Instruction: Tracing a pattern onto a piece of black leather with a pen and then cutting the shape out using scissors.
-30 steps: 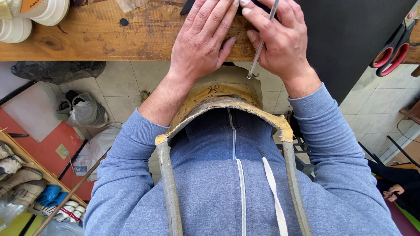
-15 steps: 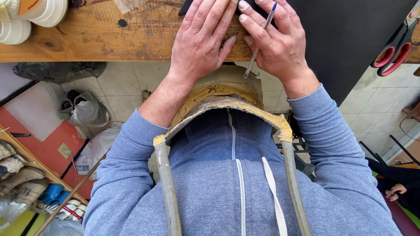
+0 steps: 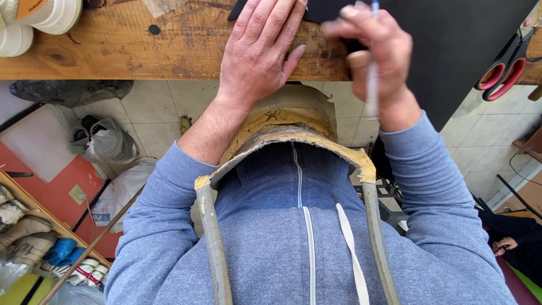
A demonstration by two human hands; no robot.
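L hand (image 3: 261, 53) top centre of frame, fingers spread flat, pressing black sheet (image 3: 451, 51) edge onto wooden workbench (image 3: 130, 48). R hand (image 3: 375, 59) just right of it, blurred, fingers clenched round thin pen-like tool (image 3: 372, 79), tip pointing down-frame. Red-handled scissors (image 3: 499, 70) at upper right edge. White shoes (image 3: 34, 20) upper left corner.

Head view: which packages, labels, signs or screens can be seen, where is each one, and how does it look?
Plastic bag: on the tiled floor at left, crumpled, clear grey.
Label on white shoe: top left on the wooden bench, orange patch.
Plate on red wall: lower left, small beige square.
No screens or signs.
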